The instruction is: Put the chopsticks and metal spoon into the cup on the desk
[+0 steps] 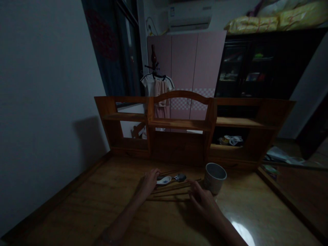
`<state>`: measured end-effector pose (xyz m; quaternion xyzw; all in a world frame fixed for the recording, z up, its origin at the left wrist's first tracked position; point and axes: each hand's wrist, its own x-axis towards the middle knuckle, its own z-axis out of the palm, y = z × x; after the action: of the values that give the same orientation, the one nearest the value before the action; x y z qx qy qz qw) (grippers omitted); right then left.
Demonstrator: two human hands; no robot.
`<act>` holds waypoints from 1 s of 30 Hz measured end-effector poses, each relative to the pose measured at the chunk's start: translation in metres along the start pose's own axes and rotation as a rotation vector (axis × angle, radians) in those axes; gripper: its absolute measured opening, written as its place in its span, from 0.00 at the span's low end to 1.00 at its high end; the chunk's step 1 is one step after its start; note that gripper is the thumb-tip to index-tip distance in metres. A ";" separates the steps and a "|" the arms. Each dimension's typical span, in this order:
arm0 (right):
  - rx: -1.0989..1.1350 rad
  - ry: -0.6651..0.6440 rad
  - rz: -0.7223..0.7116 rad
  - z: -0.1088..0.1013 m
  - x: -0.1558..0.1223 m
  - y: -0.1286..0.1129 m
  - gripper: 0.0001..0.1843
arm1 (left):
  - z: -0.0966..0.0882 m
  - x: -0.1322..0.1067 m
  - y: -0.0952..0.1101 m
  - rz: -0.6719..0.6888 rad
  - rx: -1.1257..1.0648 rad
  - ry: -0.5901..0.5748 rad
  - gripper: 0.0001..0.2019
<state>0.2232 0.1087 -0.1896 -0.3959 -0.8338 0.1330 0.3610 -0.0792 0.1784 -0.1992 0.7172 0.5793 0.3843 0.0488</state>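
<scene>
My left hand (150,181) rests on the wooden table, its fingers curled over the handle end of a white soup spoon (164,180) with a blue mark in its bowl. Just behind lies a metal spoon (180,177), bowl to the right. Several thin chopsticks (172,195) are spread side by side in front of and behind the spoons. At their right ends is my right hand (202,200), palm down, index finger stretched out and thumb apart. Dimness hides whether its fingertips touch a chopstick. A grey metal cup (215,179) stands upright beside that hand.
A wooden shelf unit (179,124) lines the table's back edge, with a plastic bag (234,140) in its right compartment. A wall (51,102) borders the left side. Light glares off the tabletop (256,201) near my right forearm. A pink wardrobe (184,61) stands farther back.
</scene>
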 end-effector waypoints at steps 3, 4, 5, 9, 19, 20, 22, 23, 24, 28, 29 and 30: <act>0.020 -0.001 0.004 -0.001 0.001 -0.002 0.24 | -0.003 -0.001 0.006 -0.032 0.025 -0.010 0.13; 0.026 -0.002 0.008 -0.001 0.001 -0.002 0.24 | -0.003 -0.001 0.007 -0.036 0.029 -0.007 0.13; 0.034 0.000 0.012 -0.001 0.001 -0.002 0.24 | -0.003 -0.001 0.007 -0.037 0.030 0.000 0.13; 0.058 0.028 0.016 0.001 0.002 0.000 0.23 | -0.003 0.000 0.007 -0.057 0.054 0.016 0.12; 0.057 0.008 0.032 -0.002 0.002 -0.004 0.23 | -0.002 -0.002 -0.004 0.025 -0.014 0.043 0.10; 0.062 0.007 0.029 -0.002 0.002 -0.004 0.22 | -0.001 -0.002 -0.008 0.038 -0.038 0.048 0.10; 0.071 0.013 0.017 -0.001 0.002 -0.003 0.22 | 0.001 -0.002 -0.012 0.047 -0.067 0.057 0.10; 0.072 0.015 0.014 0.000 0.002 -0.003 0.22 | 0.002 -0.001 -0.013 0.049 -0.072 0.061 0.10; 0.069 0.015 0.014 0.000 0.002 -0.002 0.22 | 0.002 -0.001 -0.013 0.049 -0.076 0.064 0.10; 0.048 0.017 0.027 0.001 0.001 0.000 0.23 | 0.000 0.002 -0.007 0.035 -0.078 0.047 0.11; 0.047 0.018 0.029 0.000 0.001 0.000 0.23 | 0.000 0.003 -0.004 0.035 -0.083 0.038 0.11; 0.047 0.019 0.029 0.000 0.001 -0.001 0.23 | -0.001 0.003 -0.001 0.040 -0.090 0.030 0.12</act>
<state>0.2224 0.1090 -0.1887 -0.4009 -0.8211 0.1540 0.3760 -0.0803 0.1814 -0.1975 0.7201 0.5475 0.4213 0.0645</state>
